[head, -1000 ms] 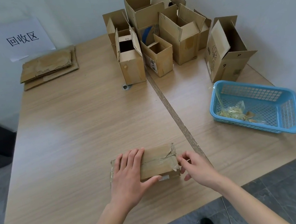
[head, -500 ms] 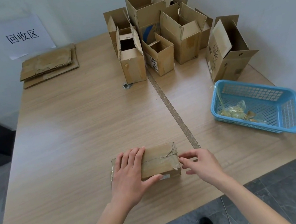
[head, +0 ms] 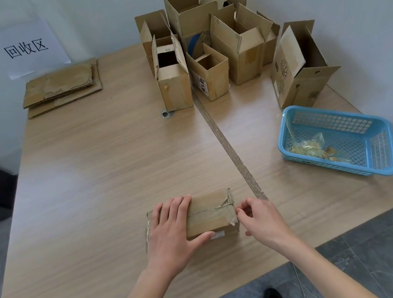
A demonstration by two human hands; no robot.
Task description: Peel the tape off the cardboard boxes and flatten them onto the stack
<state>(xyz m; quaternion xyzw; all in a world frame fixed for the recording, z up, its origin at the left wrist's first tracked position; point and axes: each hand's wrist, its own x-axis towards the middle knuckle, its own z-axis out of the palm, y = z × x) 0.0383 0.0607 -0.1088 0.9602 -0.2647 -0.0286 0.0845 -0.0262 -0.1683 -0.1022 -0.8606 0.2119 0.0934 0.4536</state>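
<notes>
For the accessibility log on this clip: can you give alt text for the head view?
A person's left hand presses on a taped cardboard box near the table's front edge while the right hand picks at the tape at its right end. Behind stand open boxes, a flattened stack and a blue basket of tape scraps.

Recycling workroom: wall sign (head: 27, 48), flattened cardboard (head: 62, 86).

I am seeing a light wood-grain bench (head: 97, 180) with a shiny clear strip (head: 229, 148) running across it. The taped box (head: 210, 213) is showing plain brown, its tape (head: 213, 212) glossy and yellowish. The basket (head: 338, 139) is showing sky blue with a square lattice pattern. One open box (head: 298, 68) is carrying a black flower print.
</notes>
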